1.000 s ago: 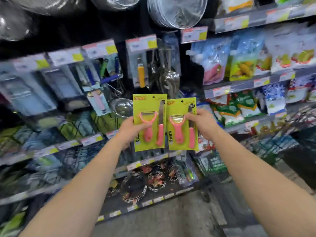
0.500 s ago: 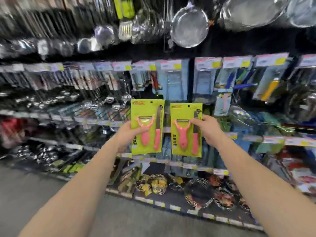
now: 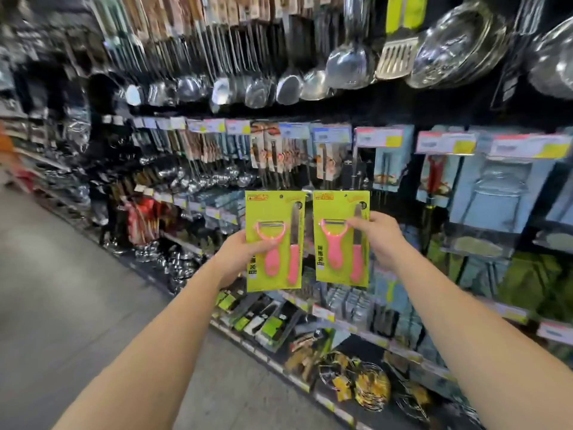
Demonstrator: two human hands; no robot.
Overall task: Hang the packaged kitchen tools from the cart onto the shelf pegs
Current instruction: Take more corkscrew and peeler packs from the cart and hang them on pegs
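Observation:
I hold up two matching lime-green cards, each with a pink peeler and a pink-handled knife, side by side in front of the shelves. My left hand (image 3: 240, 257) grips the left peeler pack (image 3: 274, 212) by its left edge, thumb across the front. My right hand (image 3: 379, 240) pinches the right peeler pack (image 3: 336, 209) at its right edge. Both cards stand upright, each with a small hanging hole near the top. Behind them run rows of shelf pegs (image 3: 310, 141) full of carded kitchen tools. The cart is out of view.
Steel ladles (image 3: 288, 88), a slotted turner (image 3: 397, 58) and strainers (image 3: 459, 48) hang along the top rail. Blue carded tools (image 3: 496, 187) hang to the right. Wire racks (image 3: 366, 383) lie on the bottom shelf. The grey aisle floor (image 3: 62, 305) stretches away on the left.
My view has swung left along the aisle, from the snack shelves to the utensil section. Both hands keep the two cards raised, now slightly further apart.

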